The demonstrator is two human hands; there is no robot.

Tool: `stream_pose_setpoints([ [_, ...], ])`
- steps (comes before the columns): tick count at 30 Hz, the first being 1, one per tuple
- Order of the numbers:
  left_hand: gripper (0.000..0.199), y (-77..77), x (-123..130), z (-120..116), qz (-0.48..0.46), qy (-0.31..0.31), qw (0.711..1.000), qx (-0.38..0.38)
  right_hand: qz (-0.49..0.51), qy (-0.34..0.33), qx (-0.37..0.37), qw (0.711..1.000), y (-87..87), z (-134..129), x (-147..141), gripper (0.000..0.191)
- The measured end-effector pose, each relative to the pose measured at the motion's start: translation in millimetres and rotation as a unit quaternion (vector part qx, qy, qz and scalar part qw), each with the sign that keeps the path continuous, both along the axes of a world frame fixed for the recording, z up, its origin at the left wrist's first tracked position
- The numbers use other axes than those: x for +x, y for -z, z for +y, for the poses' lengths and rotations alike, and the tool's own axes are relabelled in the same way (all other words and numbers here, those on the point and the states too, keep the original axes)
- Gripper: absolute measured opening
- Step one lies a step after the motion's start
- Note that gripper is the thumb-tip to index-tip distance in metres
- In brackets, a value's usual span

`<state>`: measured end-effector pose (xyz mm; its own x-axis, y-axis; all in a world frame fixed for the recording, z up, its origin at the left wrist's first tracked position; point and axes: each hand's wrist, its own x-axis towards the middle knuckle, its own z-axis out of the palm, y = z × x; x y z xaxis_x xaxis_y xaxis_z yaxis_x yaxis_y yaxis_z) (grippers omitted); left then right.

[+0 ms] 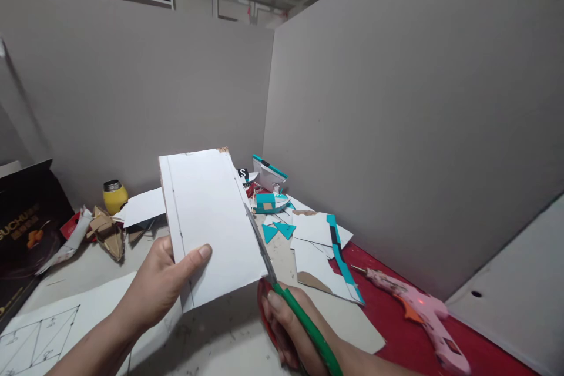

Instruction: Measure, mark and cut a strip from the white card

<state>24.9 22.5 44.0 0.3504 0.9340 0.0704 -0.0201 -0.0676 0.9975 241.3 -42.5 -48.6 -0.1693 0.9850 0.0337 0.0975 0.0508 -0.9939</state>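
Note:
A white cardboard sheet [215,217] with ruled pencil lines along its sides is held up and tilted in front of me. My left hand [167,282] grips its lower left, thumb on the face and fingers behind. My right hand [295,323] is closed around scissors [308,329] with green and red handles. The scissor blades lie along the sheet's right edge, pointing away from me; how far they are parted I cannot tell. Just behind sits a small teal and white paper boat [269,202].
White and teal cardboard scraps [317,247] lie to the right, beside a pink glue gun [416,308] on red cloth. At left are a paper drawing [39,329], a brown cardboard boat [107,232], a yellow jar [115,197] and a black box [26,235]. Grey partitions [132,82] stand behind.

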Motion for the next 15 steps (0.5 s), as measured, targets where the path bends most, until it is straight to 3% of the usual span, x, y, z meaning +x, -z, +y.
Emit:
stream_pose_setpoints([
  [15,0.041,12.6,3.3,-2.8,-0.023,0.008,1.0,-0.007,-0.014,0.0,-0.01,1.0,-10.7,-6.8,0.4,0.06],
])
